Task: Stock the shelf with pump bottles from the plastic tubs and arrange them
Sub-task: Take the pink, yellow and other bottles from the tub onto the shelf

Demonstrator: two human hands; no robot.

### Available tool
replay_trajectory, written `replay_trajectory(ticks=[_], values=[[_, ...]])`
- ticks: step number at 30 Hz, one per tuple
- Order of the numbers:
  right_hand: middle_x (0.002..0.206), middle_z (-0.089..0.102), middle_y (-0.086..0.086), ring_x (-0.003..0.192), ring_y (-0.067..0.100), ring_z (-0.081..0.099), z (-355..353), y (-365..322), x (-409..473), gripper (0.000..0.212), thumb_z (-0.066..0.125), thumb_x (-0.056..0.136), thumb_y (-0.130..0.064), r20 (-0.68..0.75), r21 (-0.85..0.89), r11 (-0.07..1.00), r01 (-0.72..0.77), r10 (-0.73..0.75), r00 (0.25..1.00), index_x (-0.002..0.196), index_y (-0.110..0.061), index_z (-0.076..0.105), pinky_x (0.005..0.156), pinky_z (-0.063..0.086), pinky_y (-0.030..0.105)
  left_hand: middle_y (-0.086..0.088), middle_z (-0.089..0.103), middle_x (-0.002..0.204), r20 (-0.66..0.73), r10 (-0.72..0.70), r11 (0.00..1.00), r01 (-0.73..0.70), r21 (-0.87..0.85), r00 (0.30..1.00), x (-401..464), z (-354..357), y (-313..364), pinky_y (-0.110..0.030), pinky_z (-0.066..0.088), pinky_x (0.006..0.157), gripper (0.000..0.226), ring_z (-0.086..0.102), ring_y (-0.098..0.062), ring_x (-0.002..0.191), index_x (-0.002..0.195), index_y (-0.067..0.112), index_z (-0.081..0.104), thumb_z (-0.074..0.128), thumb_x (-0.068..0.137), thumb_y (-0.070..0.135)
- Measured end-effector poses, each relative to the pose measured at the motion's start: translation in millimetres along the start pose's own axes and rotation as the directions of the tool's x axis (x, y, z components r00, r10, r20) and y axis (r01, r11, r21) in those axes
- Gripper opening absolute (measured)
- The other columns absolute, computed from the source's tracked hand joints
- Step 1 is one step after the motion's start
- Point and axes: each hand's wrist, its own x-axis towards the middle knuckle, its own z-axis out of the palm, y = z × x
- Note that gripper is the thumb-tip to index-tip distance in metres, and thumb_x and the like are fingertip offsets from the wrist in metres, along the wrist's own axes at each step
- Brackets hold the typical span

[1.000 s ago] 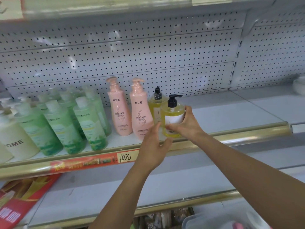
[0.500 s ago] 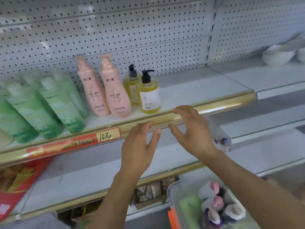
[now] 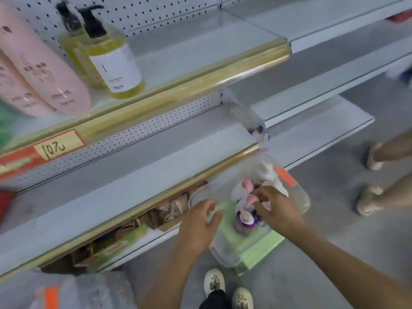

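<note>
Item: pump bottles point(image 3: 246, 221), upright in clear plastic tub point(image 3: 225, 255) on floor. Right hand point(image 3: 276, 208) above tub, fingers curled at pink pump tops; grip unclear w/ blur. Left hand point(image 3: 200, 224) at tub's near-left rim, fingers loose, empty. Handling est.: rigid, smooth plastic, moderately heavy; take by neck/body, not nozzle.
</note>
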Motion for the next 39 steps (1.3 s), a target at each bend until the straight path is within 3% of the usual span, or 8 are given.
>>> replay_trajectory(ticks=[2,4,10,17,21,25,32,39], values=[[0.093,0.063,-0.005,0.086,0.017,0.062,15,24,-8,0.014,0.064,0.087,-0.021,0.064,0.012,0.995,-0.103,0.102,0.993,0.1,-0.02,0.064,0.074,0.051,0.03,0.004,0.066,0.118,0.079,-0.031,0.999,0.032,-0.009,0.996,4,20,-9,-0.024,0.047,0.09,0.036,0.062,-0.01,0.102,0.128,0.02,0.059,0.058,0.095,0.034],[0.095,0.064,-0.001,0.09,0.023,0.063,31,46,-14,0.016,0.063,0.084,-0.026,0.119,0.011,0.982,-0.189,0.186,0.975,0.099,-0.022,0.063,0.078,0.053,0.04,0.003,0.065,0.12,0.148,-0.052,0.999,0.053,-0.001,0.988,14,38,-16,-0.022,0.046,0.089,0.037,0.062,-0.01,0.103,0.129,0.02,0.058,0.058,0.095,0.033],[0.122,0.059,-0.007,0.113,0.016,0.056,58,76,-12,0.032,0.059,0.09,-0.025,0.195,-0.103,0.957,-0.271,0.287,0.938,0.122,-0.023,0.058,0.088,0.048,0.032,0.001,0.063,0.121,0.283,-0.08,0.996,0.087,-0.01,0.956,51,76,-20,-0.032,0.048,0.094,0.038,0.061,-0.015,0.106,0.13,0.02,0.057,0.058,0.095,0.032],[0.12,0.059,-0.003,0.116,0.02,0.049,64,84,42,0.033,0.057,0.089,-0.019,0.042,-0.261,0.95,-0.172,0.189,0.981,0.122,-0.021,0.059,0.076,0.042,0.029,-0.001,0.062,0.125,0.311,-0.046,0.999,0.035,0.042,0.949,119,100,-34,-0.035,0.047,0.097,0.04,0.061,-0.019,0.109,0.132,0.016,0.055,0.058,0.094,0.03],[0.12,0.06,-0.003,0.117,0.02,0.049,76,93,88,0.04,0.053,0.087,-0.015,0.188,-0.422,0.906,-0.02,0.109,0.976,0.126,-0.022,0.056,0.077,0.042,0.027,-0.002,0.055,0.137,0.31,-0.012,0.995,-0.02,0.101,0.951,170,123,-46,-0.037,0.045,0.1,0.048,0.055,-0.021,0.12,0.141,0.016,0.046,0.057,0.096,0.03],[0.119,0.062,0.004,0.113,0.026,0.056,94,99,117,0.041,0.065,0.083,-0.021,0.424,-0.473,0.878,0.068,0.159,0.892,0.123,-0.014,0.055,0.082,0.048,0.034,-0.006,0.044,0.147,0.374,0.059,0.973,-0.138,0.188,0.926,206,147,-55,-0.035,0.038,0.102,0.06,0.045,-0.023,0.132,0.149,0.015,0.032,0.058,0.096,0.027],[0.112,0.064,0.001,0.107,0.025,0.06,107,115,133,0.041,0.069,0.082,-0.024,0.442,-0.457,0.889,0.015,0.213,0.871,0.12,-0.019,0.055,0.073,0.043,0.03,-0.009,0.045,0.143,0.43,0.084,0.964,-0.183,0.195,0.899,235,178,-72,-0.034,0.04,0.099,0.068,0.046,-0.025,0.13,0.15,0.017,0.028,0.064,0.092,0.025],[0.111,0.063,0.002,0.105,0.025,0.061,115,120,147,0.051,0.071,0.077,-0.012,0.484,-0.51,0.86,-0.011,0.298,0.823,0.125,-0.016,0.053,0.069,0.041,0.028,-0.011,0.047,0.14,0.396,0.111,0.969,-0.187,0.159,0.911,244,194,-85,-0.039,0.043,0.093,0.087,0.05,-0.028,0.125,0.152,0.019,0.023,0.075,0.083,0.026]])
